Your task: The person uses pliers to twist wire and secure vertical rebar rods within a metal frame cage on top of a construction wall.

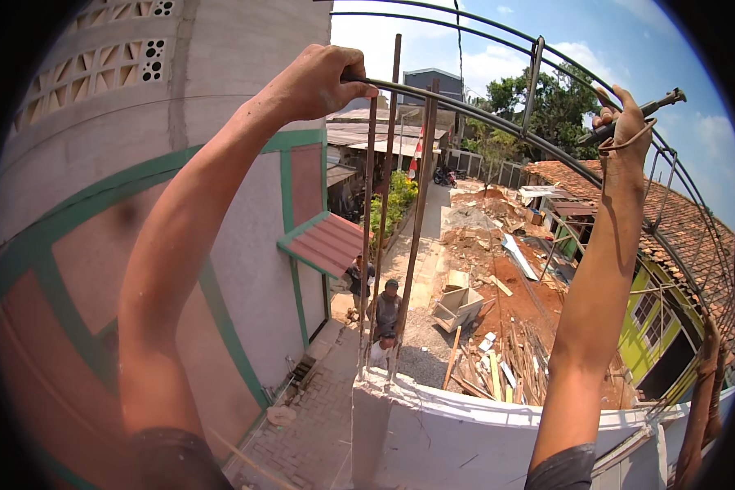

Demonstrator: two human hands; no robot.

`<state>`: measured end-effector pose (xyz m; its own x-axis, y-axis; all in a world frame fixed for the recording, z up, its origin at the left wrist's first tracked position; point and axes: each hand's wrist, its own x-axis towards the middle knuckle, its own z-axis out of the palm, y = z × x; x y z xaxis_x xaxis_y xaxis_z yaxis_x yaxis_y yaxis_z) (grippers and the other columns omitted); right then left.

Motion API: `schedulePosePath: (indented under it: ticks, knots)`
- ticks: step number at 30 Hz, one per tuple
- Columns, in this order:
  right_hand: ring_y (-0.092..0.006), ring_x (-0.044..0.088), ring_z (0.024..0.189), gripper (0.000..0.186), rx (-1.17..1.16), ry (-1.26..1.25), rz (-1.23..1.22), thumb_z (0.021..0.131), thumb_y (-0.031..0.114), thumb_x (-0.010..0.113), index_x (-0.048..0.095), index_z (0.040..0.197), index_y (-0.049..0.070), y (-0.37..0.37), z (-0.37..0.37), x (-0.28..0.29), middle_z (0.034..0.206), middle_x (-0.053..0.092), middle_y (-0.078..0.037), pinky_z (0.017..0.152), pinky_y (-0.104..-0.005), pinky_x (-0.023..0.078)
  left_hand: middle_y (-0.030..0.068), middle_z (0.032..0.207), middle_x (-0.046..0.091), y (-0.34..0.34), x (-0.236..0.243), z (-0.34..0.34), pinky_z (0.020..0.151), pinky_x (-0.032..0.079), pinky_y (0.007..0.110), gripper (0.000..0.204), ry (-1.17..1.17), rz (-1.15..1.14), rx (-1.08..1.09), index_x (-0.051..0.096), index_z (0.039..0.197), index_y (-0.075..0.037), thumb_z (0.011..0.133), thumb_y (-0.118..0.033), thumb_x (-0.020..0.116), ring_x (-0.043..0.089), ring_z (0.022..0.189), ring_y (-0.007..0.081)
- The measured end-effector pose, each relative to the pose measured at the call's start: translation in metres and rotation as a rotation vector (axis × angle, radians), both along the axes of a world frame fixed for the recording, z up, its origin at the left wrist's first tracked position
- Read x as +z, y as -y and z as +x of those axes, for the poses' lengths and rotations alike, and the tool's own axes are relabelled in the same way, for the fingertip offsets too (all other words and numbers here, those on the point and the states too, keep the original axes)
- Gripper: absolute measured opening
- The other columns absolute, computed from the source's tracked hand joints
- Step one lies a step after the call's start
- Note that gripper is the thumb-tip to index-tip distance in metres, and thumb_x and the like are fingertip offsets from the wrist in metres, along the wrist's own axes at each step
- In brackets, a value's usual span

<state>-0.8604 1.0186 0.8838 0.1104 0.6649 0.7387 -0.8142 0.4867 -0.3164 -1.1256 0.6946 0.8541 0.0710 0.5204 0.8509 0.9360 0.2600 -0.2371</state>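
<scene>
My left hand (331, 82) is raised at upper centre, its fingers wrapped round a bar end of a rebar cage (486, 116). The cage's long dark bars, joined by stirrups, run across the top and curve down the right side in this view. Up at the right, my right hand (626, 126) is closed round a dark metal hand tool (660, 104) with a widened end; its exact kind is unclear. A thin rusty loop lies by that wrist. Upright rusty rebars (419, 212) rise just right of my left hand, out of a concrete column top (376, 388).
A white wall (465, 445) runs below. Beyond it lie scrap wood (502, 359), a wooden box (457, 309) and red soil. People (388, 306) stand below near the column. Another person's arm (705, 384) reaches up at the right edge. A green-trimmed building (245, 286) stands left.
</scene>
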Motion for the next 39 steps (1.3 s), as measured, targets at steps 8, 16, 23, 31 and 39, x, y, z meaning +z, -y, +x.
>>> schedulePosePath:
  ticks: [8,16,23,31,39]
  knots:
    - [-0.0102,0.048,0.045,0.028,0.005,0.069,-0.023,0.09,0.016,0.069,0.061,0.1,-0.008,0.027,0.004,-0.042,0.06,0.055,-0.006,0.043,-0.0269,0.045,0.0142,0.074,0.065,0.017,-0.039,0.006,0.064,0.048,0.039,0.038,0.007,-0.054,-0.046,0.064,0.087,0.002,0.079,-0.028,0.086,0.059,0.066,0.0256]
    - [-0.0089,0.045,0.046,0.027,0.045,0.057,-0.088,0.092,0.024,0.069,0.059,0.099,0.0,0.031,0.0,-0.076,0.056,0.046,-0.001,0.046,-0.0252,0.042,0.0132,0.079,0.06,0.022,-0.074,0.007,0.072,0.048,0.041,0.039,0.038,-0.071,-0.034,0.062,0.09,0.001,0.078,-0.027,0.086,0.058,0.076,0.0279]
    - [-0.0072,0.047,0.051,0.031,0.098,0.109,0.002,0.096,0.023,0.066,0.053,0.115,0.002,0.027,0.007,-0.086,0.091,0.066,-0.009,0.049,-0.0235,0.043,0.0102,0.082,0.062,0.019,-0.083,0.0,0.072,0.05,0.038,0.039,-0.047,0.023,-0.111,0.064,0.092,-0.002,0.076,-0.028,0.088,0.059,0.076,0.0246]
    - [-0.0067,0.044,0.052,0.032,0.066,0.057,0.024,0.093,0.024,0.07,0.056,0.108,-0.002,0.036,0.003,-0.076,0.091,0.067,-0.012,0.047,-0.0249,0.043,0.0093,0.083,0.064,0.018,-0.094,0.004,0.072,0.051,0.037,0.045,-0.033,0.077,-0.08,0.064,0.092,-0.002,0.071,-0.032,0.091,0.061,0.076,0.0239]
    - [-0.0089,0.045,0.048,0.024,0.05,0.005,-0.033,0.092,0.019,0.071,0.055,0.095,0.002,0.039,0.0,-0.077,0.064,0.05,-0.003,0.044,-0.0259,0.041,0.0152,0.099,0.071,0.017,-0.068,0.012,0.08,0.055,0.038,0.05,0.071,-0.055,0.027,0.066,0.097,-0.002,0.073,-0.04,0.089,0.069,0.097,0.0281]
